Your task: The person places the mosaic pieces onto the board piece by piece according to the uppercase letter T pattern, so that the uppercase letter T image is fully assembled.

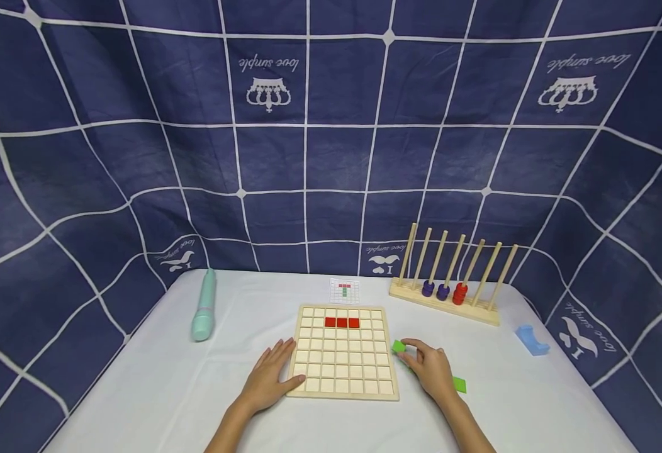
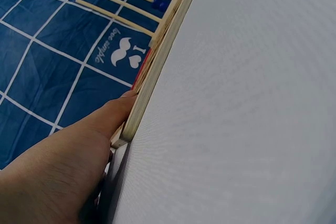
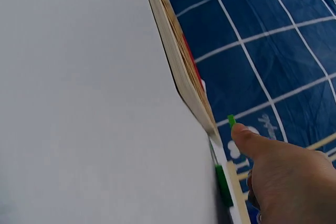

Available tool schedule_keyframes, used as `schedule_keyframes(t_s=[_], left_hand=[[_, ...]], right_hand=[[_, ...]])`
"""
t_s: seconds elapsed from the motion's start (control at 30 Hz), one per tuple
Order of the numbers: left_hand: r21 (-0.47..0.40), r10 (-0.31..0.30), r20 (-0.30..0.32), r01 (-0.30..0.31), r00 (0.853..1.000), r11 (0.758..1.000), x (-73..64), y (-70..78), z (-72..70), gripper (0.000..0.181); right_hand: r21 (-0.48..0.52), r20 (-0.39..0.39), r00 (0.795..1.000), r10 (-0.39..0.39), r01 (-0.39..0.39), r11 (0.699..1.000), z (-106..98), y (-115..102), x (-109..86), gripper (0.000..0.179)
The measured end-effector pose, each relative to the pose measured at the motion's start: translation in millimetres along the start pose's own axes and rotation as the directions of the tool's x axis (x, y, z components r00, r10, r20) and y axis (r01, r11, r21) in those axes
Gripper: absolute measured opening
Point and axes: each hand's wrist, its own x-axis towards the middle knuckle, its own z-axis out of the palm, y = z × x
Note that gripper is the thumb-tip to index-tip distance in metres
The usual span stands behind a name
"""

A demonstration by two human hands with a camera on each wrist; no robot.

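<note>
A wooden grid board (image 1: 342,396) lies on the white table, with three red square tiles (image 1: 342,323) side by side in an upper row. My left hand (image 1: 269,380) rests at the board's left side, its thumb on the rim near the lower left corner. Off the board's right edge, my right hand (image 1: 433,371) pinches a green square tile (image 1: 399,346) between thumb and fingers. The right wrist view shows this held tile (image 3: 231,120) raised at the thumb tip. Another green tile (image 1: 459,384) lies beside the right wrist; a further green bit (image 1: 411,369) is mostly hidden under the hand.
Behind the board lies a printed card (image 1: 345,291) with a red and green T on a grid. A wooden peg stand (image 1: 444,307) with purple and red beads is at the back right. A light blue curved piece (image 1: 532,340) lies far right, a teal cylinder (image 1: 204,308) left.
</note>
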Motion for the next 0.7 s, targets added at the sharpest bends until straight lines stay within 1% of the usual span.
schedule_keyframes(t_s=[0.2, 0.4, 0.53, 0.7], left_hand=[[-0.009, -0.007, 0.008, 0.007, 1.0, 1.0, 0.3, 0.4, -0.7, 0.082], [-0.012, -0.007, 0.006, 0.007, 1.0, 1.0, 0.5, 0.8, -1.2, 0.082], [-0.013, -0.007, 0.008, 0.007, 1.0, 1.0, 0.5, 0.2, -0.7, 0.082], [-0.013, -0.012, 0.011, 0.012, 1.0, 1.0, 0.1, -1.5, 0.5, 0.082]], right_hand=[[0.065, 0.026, 0.998, -0.055, 0.054, 0.996, 23, -21, 3.0, 0.028], [0.133, 0.08, 0.994, -0.077, 0.065, 0.989, 45, -39, 11.9, 0.029], [0.124, 0.106, 0.99, -0.094, 0.08, 0.989, 58, -49, 19.7, 0.03], [0.099, 0.099, 0.987, -0.127, 0.117, 0.988, 71, -56, 31.2, 0.03]])
